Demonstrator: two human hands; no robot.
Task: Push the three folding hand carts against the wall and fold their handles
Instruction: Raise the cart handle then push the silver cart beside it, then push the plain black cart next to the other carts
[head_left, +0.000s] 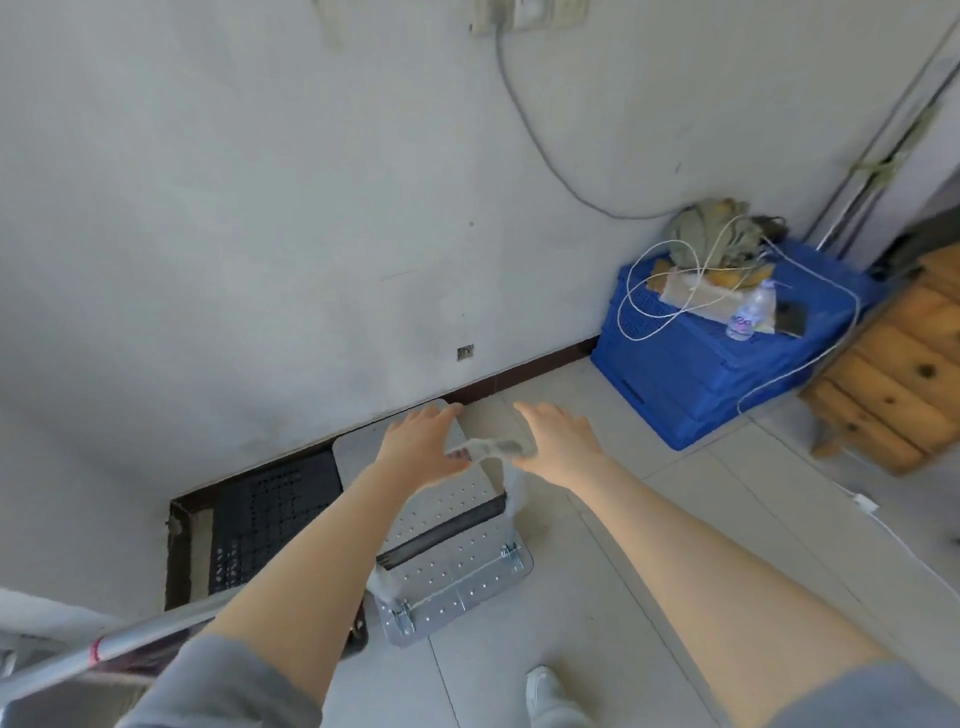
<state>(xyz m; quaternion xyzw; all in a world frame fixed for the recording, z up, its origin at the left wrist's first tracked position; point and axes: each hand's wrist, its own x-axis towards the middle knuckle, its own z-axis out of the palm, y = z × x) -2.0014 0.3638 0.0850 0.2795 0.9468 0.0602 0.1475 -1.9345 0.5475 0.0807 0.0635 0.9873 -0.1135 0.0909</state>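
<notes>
A silver cart (447, 535) sits on the tiled floor, its far end touching the wall (260, 234). Its long axis runs from about 5 o'clock near the person to 11 o'clock at the wall. A second, black cart (270, 514) lies just beside it at 9 o'clock, also against the wall.

Both hands reach over the silver cart's far end. Between them is a blurred handle (488, 449), apparently tilted forward. The left hand (421, 441) is at its left end, the right hand (558, 441) at its right end, fingers spread; whether either grips it is unclear. Both look equally near. Folding likely means pressing down toward 12 o'clock.
</notes>
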